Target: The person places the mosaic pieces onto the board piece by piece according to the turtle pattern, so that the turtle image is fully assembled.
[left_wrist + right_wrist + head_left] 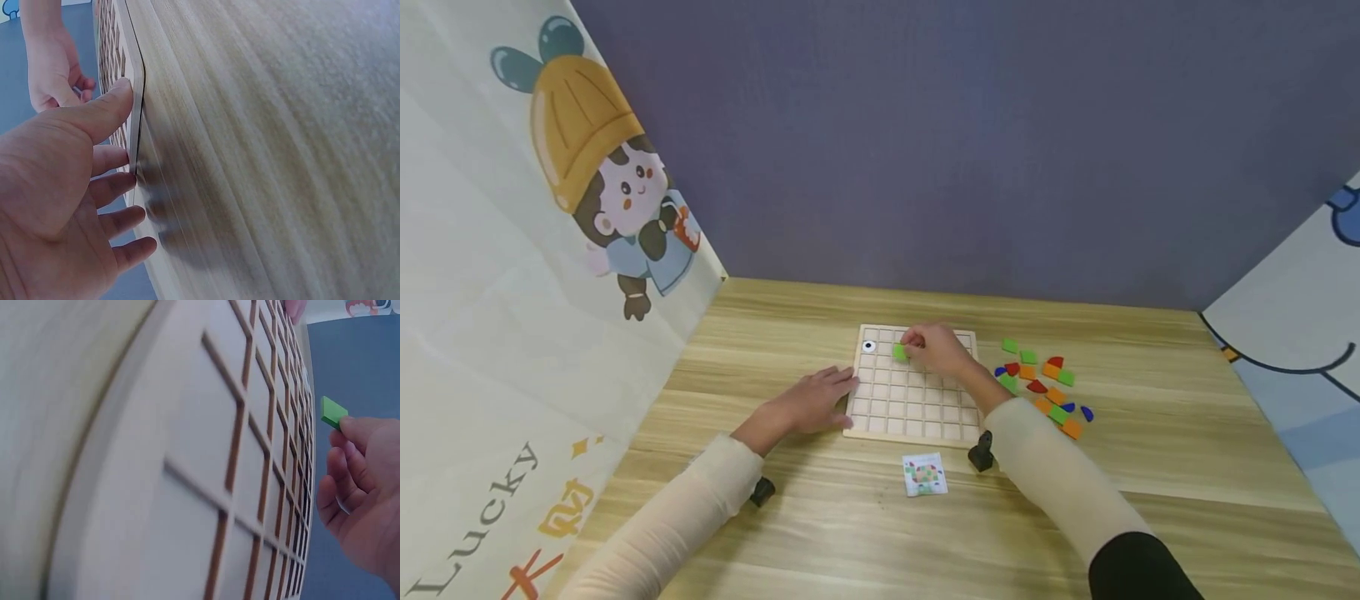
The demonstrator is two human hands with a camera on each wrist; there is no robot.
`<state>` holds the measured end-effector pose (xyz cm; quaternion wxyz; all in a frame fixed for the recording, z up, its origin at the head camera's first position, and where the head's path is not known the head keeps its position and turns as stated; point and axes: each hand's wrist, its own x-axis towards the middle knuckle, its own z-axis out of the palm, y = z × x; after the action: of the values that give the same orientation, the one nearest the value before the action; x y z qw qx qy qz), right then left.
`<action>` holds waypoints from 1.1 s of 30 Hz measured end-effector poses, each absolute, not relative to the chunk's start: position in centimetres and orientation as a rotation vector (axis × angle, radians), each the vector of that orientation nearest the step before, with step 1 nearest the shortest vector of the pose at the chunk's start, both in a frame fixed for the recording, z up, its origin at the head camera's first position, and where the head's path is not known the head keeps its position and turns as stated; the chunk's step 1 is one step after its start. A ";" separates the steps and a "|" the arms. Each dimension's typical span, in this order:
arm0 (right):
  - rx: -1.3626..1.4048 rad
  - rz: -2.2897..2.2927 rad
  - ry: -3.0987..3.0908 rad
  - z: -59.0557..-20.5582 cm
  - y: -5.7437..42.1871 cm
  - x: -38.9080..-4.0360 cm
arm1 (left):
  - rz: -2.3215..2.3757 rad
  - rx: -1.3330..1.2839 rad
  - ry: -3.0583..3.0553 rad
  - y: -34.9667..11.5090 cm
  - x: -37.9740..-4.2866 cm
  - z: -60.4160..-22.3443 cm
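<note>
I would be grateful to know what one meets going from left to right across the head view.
Cartoon figure, left hand, black-dotted white piece, green piece, right hand pinching it, scattered coloured pieces.

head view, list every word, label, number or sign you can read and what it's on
"Lucky": white left wall sheet
"财": in orange, same sheet
A red character there is cut off, uncertain
Any print on the small picture card is too small to read
</note>
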<state>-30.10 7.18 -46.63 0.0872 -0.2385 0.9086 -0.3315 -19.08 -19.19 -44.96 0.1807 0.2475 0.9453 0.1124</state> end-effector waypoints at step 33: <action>-0.768 -0.906 2.764 -47.8 1.0 -29.4 | 0.232 0.712 2.692 -18.9 -18.9 -44.7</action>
<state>-29.39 0.96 -47.76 0.0662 -0.2548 0.9167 -0.3006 -18.94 -18.93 -44.73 0.1726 0.2511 0.9490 0.0816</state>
